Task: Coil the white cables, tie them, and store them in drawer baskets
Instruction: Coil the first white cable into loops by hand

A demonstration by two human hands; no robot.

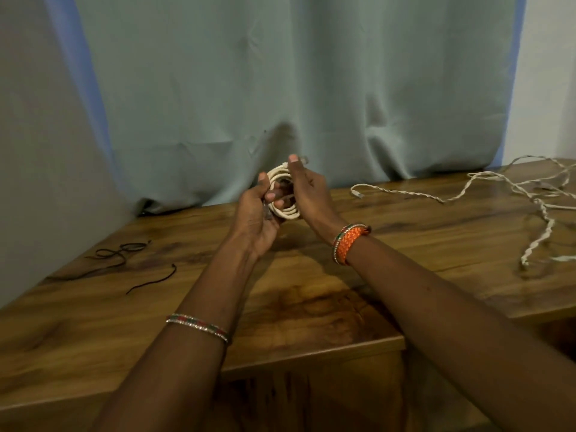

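Coiled cable (pixel 285 194) gripped between left hand (pixel 257 213) and right hand (pixel 307 194), fingers curled round it; loose cables (pixel 486 191) at 3 o'clock cut off.

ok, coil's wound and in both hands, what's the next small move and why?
Probably keep the left hand gripping the white coil and free the right hand to fetch a dark tie string from the table's left side. The coil looks fully wound but untied, held above the table, and the strings lie out of immediate grasp. More loose white cable waits at right.
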